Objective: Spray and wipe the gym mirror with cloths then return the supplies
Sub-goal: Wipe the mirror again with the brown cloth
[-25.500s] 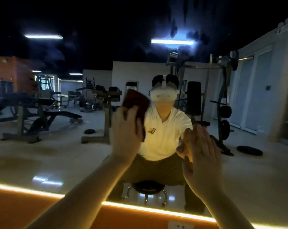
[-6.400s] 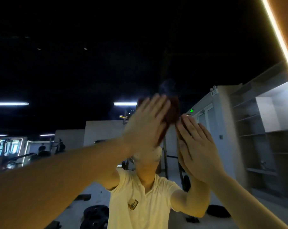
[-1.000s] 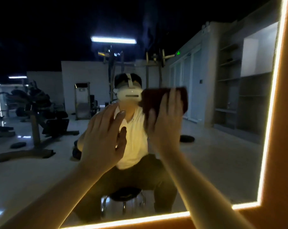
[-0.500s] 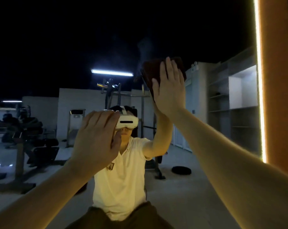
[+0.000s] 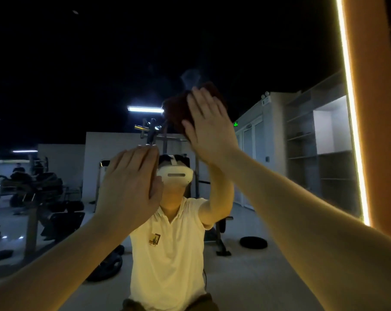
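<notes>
The gym mirror (image 5: 78,63) fills the view, and a faint smear shows on the glass just above the cloth. My right hand (image 5: 210,129) is raised and presses a dark red cloth (image 5: 175,111) flat against the glass with straight fingers. The cloth sticks out to the left of and above those fingers. Lower and to the left, my left hand (image 5: 129,189) lies flat against the mirror with the fingers together and holds nothing. Behind both hands the glass reflects me seated, in a white shirt.
The mirror's lit edge strip (image 5: 351,108) and orange frame (image 5: 374,108) run down the right side, close to my right arm. The reflection shows gym machines at the left, shelves at the right and weight plates on the floor.
Over the last second my right hand swept the cloth up the glass, then shifted a little left, tilting. My left hand stayed flat on the mirror. The view tipped upward.
</notes>
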Motion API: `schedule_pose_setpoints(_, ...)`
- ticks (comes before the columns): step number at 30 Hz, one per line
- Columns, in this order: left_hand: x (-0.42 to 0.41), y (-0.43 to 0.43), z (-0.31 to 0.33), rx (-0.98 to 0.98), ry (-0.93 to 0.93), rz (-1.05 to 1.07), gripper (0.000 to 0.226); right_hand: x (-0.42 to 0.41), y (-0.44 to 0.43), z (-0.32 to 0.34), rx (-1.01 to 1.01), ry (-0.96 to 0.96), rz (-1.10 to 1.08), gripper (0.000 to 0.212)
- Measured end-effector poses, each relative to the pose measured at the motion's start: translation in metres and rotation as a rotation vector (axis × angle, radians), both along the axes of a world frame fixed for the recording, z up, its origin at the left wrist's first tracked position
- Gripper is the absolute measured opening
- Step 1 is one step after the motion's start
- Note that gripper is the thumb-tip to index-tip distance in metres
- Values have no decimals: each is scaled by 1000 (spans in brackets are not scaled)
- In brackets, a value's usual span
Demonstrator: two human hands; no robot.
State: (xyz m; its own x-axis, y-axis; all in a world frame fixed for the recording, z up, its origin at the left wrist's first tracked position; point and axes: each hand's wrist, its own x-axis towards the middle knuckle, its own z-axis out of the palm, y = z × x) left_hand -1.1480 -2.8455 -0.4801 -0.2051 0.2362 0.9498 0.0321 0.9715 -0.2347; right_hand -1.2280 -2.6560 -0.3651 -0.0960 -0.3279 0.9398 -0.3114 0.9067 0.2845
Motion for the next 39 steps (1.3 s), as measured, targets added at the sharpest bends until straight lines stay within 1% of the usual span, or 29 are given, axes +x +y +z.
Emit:
schedule_pose_setpoints(2,3,-1,2,-3,-7,16,54,1,-8,27,-134,7,21,65)
schedule_pose_setpoints(3,3,-2,3,-15,-12,26,53,3,-14,30,-211,-1,43,64)
schedule_pose_setpoints(4,3,-3,4,-29,-15,30,52,6,-22,22,-265,-5,56,64)
schedule_pose_setpoints(5,4,-5,5,-31,-9,25,50,10,-31,4,-265,-4,70,64)
schedule_pose_setpoints(6,5,-7,9,-14,5,9,46,12,-39,-18,-204,10,72,64)
schedule_pose_setpoints(8,7,-8,15,33,39,-42,39,13,-36,-57,63,30,67,63)
schedule_pose_setpoints(9,7,-7,17,49,51,-55,37,10,-23,-54,196,37,63,64)
schedule_pose_setpoints(10,6,-6,19,51,48,-58,37,6,-6,-38,241,44,60,65)
schedule_pose_setpoints(11,5,-4,21,46,41,-55,38,1,10,-15,172,28,45,66)
schedule_pose_setpoints(14,4,2,28,24,47,-48,40,-12,56,53,-292,-18,-29,63)
schedule_pose_setpoints(15,5,2,31,25,52,-46,38,-12,60,64,-404,-31,-26,63)
schedule_pose_setpoints(17,7,-1,39,40,89,-62,32,-10,39,73,-544,-25,-5,63)
schedule_pose_setpoints(18,6,-3,42,61,106,-76,30,-5,18,71,-560,-30,-4,63)
schedule_pose_setpoints(19,6,-4,45,88,116,-87,29,1,-5,65,-514,-29,2,64)
schedule_pose_setpoints(20,5,-4,49,113,126,-95,29,6,-26,57,-413,-5,13,64)
schedule_pose_setpoints(22,2,0,53,155,139,-100,30,14,-48,39,-100,54,40,63)
schedule_pose_setpoints(23,-1,5,53,158,138,-99,30,14,-42,34,35,70,45,63)
schedule_pose_setpoints(24,-5,11,53,160,140,-104,31,10,-26,35,127,90,53,62)
schedule_pose_setpoints(25,-7,14,51,156,145,-107,31,3,-8,38,147,88,62,63)
schedule_pose_setpoints(26,-12,23,52,133,153,-115,32,-6,20,44,85,75,55,63)
schedule_pose_setpoints(27,-17,32,52,106,149,-116,35,-13,49,47,-21,56,48,63)
schedule_pose_setpoints(29,-28,55,53,58,130,-89,47,-28,112,47,-214,21,28,63)
schedule_pose_setpoints(31,-37,76,53,32,105,-47,58,-50,169,33,-325,-4,0,63)
schedule_pose_setpoints(33,-44,90,53,23,68,-18,63,-68,207,15,-532,-1,-9,64)
schedule_pose_setpoints(35,-47,95,52,18,25,34,67,-73,218,4,-794,6,-18,63)
schedule_pose_setpoints(36,-48,94,52,9,11,60,69,-70,212,5,-880,-39,-14,63)
schedule_pose_setpoints(37,-47,94,52,-6,8,81,71,-64,198,7,-925,-92,1,64)
schedule_pose_setpoints(39,-44,91,52,-32,24,102,72,-48,157,14,-885,-96,46,67)
